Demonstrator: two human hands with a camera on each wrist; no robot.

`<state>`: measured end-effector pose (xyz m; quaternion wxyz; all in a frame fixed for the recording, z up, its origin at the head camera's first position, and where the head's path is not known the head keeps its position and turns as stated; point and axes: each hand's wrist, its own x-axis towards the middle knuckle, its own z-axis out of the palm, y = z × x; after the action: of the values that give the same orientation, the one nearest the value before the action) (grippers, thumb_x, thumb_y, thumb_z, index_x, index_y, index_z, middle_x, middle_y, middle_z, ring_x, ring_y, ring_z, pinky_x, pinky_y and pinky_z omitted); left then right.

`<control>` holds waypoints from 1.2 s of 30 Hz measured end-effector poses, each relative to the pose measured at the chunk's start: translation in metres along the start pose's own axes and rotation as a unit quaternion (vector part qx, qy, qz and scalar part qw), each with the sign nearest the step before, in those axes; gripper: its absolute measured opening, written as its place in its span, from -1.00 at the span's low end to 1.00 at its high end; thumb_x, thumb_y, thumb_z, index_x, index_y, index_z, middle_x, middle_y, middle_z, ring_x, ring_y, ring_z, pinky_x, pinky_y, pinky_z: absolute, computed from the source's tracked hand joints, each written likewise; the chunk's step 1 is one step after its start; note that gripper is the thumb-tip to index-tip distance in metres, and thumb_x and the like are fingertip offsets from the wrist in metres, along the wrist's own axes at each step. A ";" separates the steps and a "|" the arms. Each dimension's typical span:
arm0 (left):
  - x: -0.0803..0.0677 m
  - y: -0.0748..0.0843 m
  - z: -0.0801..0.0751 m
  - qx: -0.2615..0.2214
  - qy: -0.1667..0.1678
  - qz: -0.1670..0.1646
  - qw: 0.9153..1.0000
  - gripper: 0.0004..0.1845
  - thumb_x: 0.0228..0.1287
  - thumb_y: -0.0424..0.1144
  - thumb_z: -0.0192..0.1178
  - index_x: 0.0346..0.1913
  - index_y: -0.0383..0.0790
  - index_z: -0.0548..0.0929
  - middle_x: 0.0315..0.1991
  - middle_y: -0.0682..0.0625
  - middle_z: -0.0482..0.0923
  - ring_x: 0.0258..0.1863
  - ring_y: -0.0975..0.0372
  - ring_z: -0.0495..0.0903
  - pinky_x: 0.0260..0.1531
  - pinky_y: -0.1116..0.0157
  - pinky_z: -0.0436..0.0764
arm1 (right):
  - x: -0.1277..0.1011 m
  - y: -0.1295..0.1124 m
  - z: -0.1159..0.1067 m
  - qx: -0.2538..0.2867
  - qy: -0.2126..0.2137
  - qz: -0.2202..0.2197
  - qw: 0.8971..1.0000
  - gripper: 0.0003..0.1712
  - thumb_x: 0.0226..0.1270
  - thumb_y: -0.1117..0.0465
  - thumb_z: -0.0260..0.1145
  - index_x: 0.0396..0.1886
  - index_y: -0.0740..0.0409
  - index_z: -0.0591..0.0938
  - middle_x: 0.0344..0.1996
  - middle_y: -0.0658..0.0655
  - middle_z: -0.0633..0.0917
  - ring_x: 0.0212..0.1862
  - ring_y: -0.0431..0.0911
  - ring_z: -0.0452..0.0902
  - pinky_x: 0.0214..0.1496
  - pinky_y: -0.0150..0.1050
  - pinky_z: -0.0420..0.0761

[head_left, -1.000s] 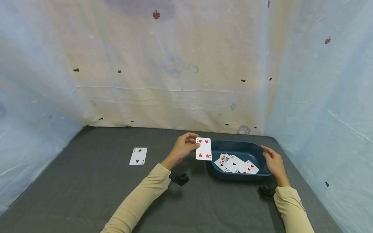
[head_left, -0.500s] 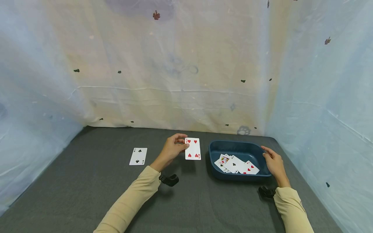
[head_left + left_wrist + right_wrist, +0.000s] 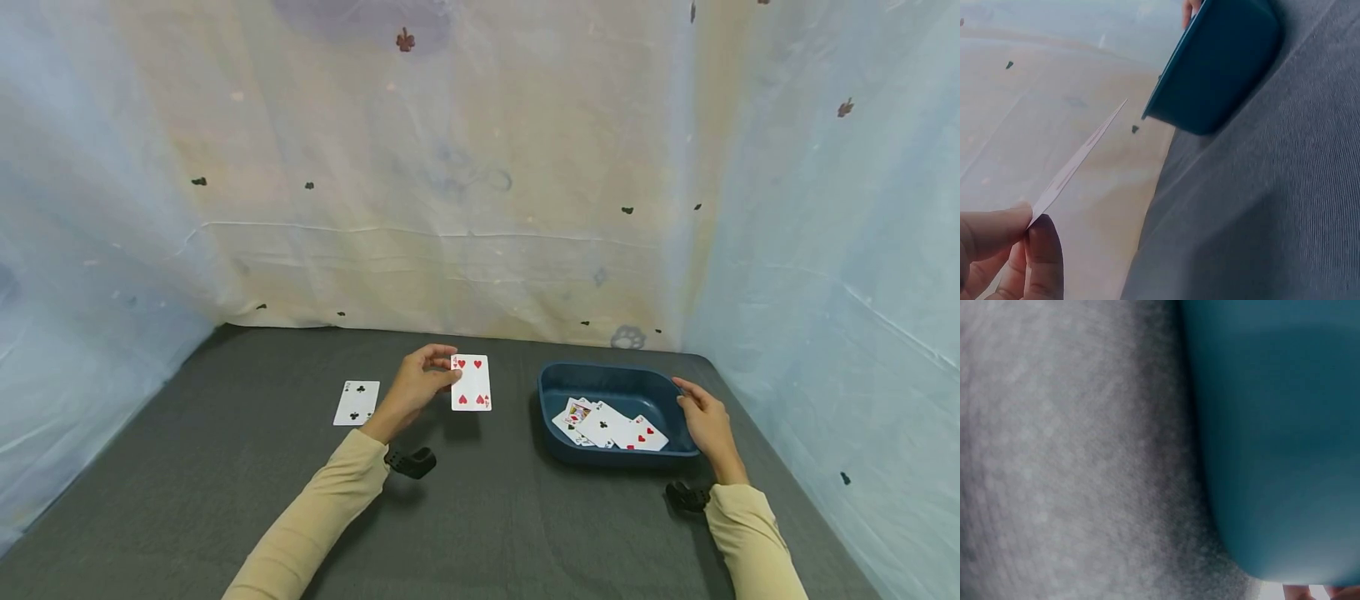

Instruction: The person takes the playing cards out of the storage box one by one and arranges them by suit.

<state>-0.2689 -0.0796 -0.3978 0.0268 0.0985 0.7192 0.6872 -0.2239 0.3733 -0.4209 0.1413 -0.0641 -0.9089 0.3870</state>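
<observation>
Here the left hand (image 3: 411,389) pinches the four of hearts (image 3: 471,382) upright by its top left corner, above the desk (image 3: 487,517), between the club card (image 3: 356,402) and the blue tray (image 3: 564,379), whose right rim the right hand (image 3: 703,425) grasps.

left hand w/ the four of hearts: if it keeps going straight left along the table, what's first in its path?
Probably the clubs card lying face up on the dark table. The left hand pinches the four of hearts above the surface, so it might pass over that card; depth is unclear. Nothing else shows between them.
</observation>
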 end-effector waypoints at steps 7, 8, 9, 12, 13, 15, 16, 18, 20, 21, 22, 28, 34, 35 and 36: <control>-0.004 -0.002 -0.018 0.007 0.003 -0.012 1.000 -0.58 0.23 -0.48 0.28 0.16 -0.33 0.52 -0.15 -0.17 0.47 -0.33 0.15 0.61 -0.05 -0.09 0.53 | -0.001 0.001 0.000 0.001 0.007 -0.014 1.000 -0.53 0.56 0.22 -0.08 0.34 0.33 0.38 0.16 0.48 0.48 0.18 0.33 0.38 0.14 0.27 0.30; -0.004 -0.002 -0.020 0.012 0.003 -0.012 1.000 -0.57 0.24 -0.47 0.28 0.17 -0.33 0.51 -0.14 -0.17 0.47 -0.32 0.15 0.61 -0.04 -0.09 0.52 | -0.001 0.002 0.000 0.000 0.007 -0.017 1.000 -0.53 0.56 0.22 -0.09 0.34 0.33 0.38 0.15 0.49 0.48 0.17 0.33 0.38 0.12 0.26 0.30; -0.004 -0.003 -0.023 0.014 0.004 -0.013 1.000 -0.57 0.24 -0.47 0.28 0.18 -0.33 0.51 -0.14 -0.17 0.47 -0.31 0.15 0.61 -0.04 -0.08 0.52 | -0.001 0.002 0.000 -0.002 0.008 -0.020 1.000 -0.53 0.56 0.22 -0.09 0.34 0.33 0.39 0.15 0.49 0.49 0.17 0.33 0.39 0.11 0.26 0.31; -0.004 -0.006 -0.030 0.020 0.007 -0.014 1.000 -0.56 0.23 -0.47 0.29 0.18 -0.33 0.51 -0.14 -0.17 0.47 -0.30 0.15 0.62 -0.05 -0.08 0.53 | -0.001 0.003 0.000 -0.008 0.010 -0.024 1.000 -0.53 0.56 0.21 -0.09 0.34 0.33 0.39 0.13 0.48 0.50 0.15 0.32 0.40 0.07 0.23 0.33; -0.004 -0.007 -0.032 0.023 0.008 -0.014 1.000 -0.56 0.24 -0.47 0.29 0.18 -0.34 0.51 -0.14 -0.17 0.47 -0.30 0.15 0.62 -0.06 -0.08 0.53 | -0.001 0.003 0.000 -0.009 0.009 -0.024 1.000 -0.53 0.56 0.20 -0.09 0.34 0.32 0.39 0.12 0.49 0.51 0.15 0.32 0.40 0.06 0.22 0.33; -0.004 -0.009 -0.037 0.028 0.013 -0.017 0.999 -0.57 0.23 -0.47 0.29 0.17 -0.32 0.52 -0.14 -0.17 0.47 -0.28 0.15 0.61 -0.06 -0.07 0.54 | -0.001 0.003 0.000 -0.010 0.008 -0.021 1.000 -0.52 0.57 0.20 -0.10 0.34 0.32 0.39 0.12 0.48 0.51 0.15 0.31 0.40 0.04 0.20 0.34; -0.004 -0.010 -0.039 0.032 0.015 -0.019 0.999 -0.57 0.23 -0.46 0.29 0.17 -0.32 0.52 -0.14 -0.17 0.48 -0.26 0.14 0.61 -0.07 -0.06 0.54 | -0.001 0.003 0.000 -0.010 0.007 -0.019 1.000 -0.52 0.57 0.19 -0.10 0.35 0.31 0.38 0.13 0.48 0.51 0.15 0.31 0.40 0.05 0.21 0.34; -0.004 -0.012 -0.043 0.043 0.017 -0.023 0.999 -0.57 0.24 -0.46 0.28 0.18 -0.32 0.51 -0.12 -0.18 0.48 -0.24 0.13 0.60 -0.07 -0.03 0.55 | 0.000 0.003 0.000 -0.009 0.006 -0.014 1.000 -0.52 0.57 0.19 -0.10 0.35 0.30 0.38 0.13 0.48 0.50 0.16 0.31 0.39 0.06 0.22 0.33; -0.004 -0.015 -0.047 0.050 0.021 -0.029 0.998 -0.56 0.24 -0.46 0.28 0.18 -0.31 0.51 -0.11 -0.18 0.49 -0.22 0.12 0.59 -0.07 -0.01 0.56 | 0.000 0.002 0.000 -0.008 0.004 -0.010 1.000 -0.52 0.57 0.19 -0.10 0.35 0.30 0.38 0.14 0.49 0.49 0.16 0.32 0.39 0.07 0.23 0.33; -0.004 -0.016 -0.050 0.055 0.023 -0.030 0.998 -0.56 0.24 -0.46 0.28 0.19 -0.32 0.51 -0.10 -0.18 0.49 -0.21 0.11 0.58 -0.08 0.01 0.57 | 0.000 0.002 0.000 -0.007 0.003 -0.009 1.000 -0.52 0.57 0.19 -0.10 0.36 0.30 0.37 0.15 0.49 0.49 0.17 0.32 0.38 0.08 0.24 0.33; -0.004 -0.017 -0.052 0.061 0.025 -0.031 0.997 -0.55 0.25 -0.45 0.29 0.20 -0.33 0.50 -0.10 -0.19 0.49 -0.20 0.10 0.58 -0.09 0.03 0.57 | 0.000 0.001 0.000 -0.007 0.002 -0.008 1.000 -0.52 0.57 0.19 -0.10 0.36 0.30 0.37 0.15 0.49 0.49 0.17 0.32 0.38 0.08 0.24 0.33; -0.004 -0.023 -0.062 0.106 0.046 -0.049 0.992 -0.52 0.25 -0.41 0.30 0.23 -0.31 0.50 -0.07 -0.18 0.52 -0.06 0.03 0.54 -0.12 0.12 0.60 | 0.000 0.001 0.000 -0.005 0.001 -0.008 1.000 -0.52 0.57 0.20 -0.10 0.35 0.32 0.37 0.16 0.49 0.48 0.17 0.32 0.38 0.08 0.24 0.33; -0.003 -0.029 -0.071 0.147 0.050 -0.051 0.987 -0.53 0.27 -0.40 0.29 0.23 -0.34 0.49 -0.08 -0.19 0.54 -0.10 0.02 0.56 -0.17 0.16 0.61 | 0.000 0.001 0.000 -0.002 -0.002 -0.005 1.000 -0.52 0.57 0.19 -0.10 0.36 0.32 0.37 0.17 0.49 0.47 0.18 0.33 0.37 0.11 0.27 0.31; -0.003 -0.030 -0.072 0.152 0.050 -0.052 0.986 -0.53 0.27 -0.40 0.29 0.23 -0.34 0.49 -0.08 -0.19 0.53 -0.13 0.02 0.57 -0.19 0.16 0.61 | -0.001 0.001 0.000 -0.002 -0.002 -0.004 1.000 -0.52 0.58 0.19 -0.11 0.36 0.31 0.36 0.17 0.49 0.47 0.18 0.33 0.37 0.12 0.27 0.31; -0.003 -0.031 -0.073 0.156 0.051 -0.055 0.985 -0.53 0.27 -0.40 0.28 0.23 -0.34 0.49 -0.08 -0.19 0.53 -0.15 0.03 0.57 -0.19 0.16 0.61 | -0.001 0.001 0.000 -0.002 -0.003 -0.003 1.000 -0.52 0.58 0.18 -0.11 0.36 0.30 0.36 0.17 0.49 0.47 0.18 0.33 0.37 0.12 0.27 0.31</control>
<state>-0.2817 -0.1534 -0.4251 0.0125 0.0265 0.8222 0.5685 -0.2232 0.3741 -0.4216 0.1392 -0.0606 -0.9102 0.3853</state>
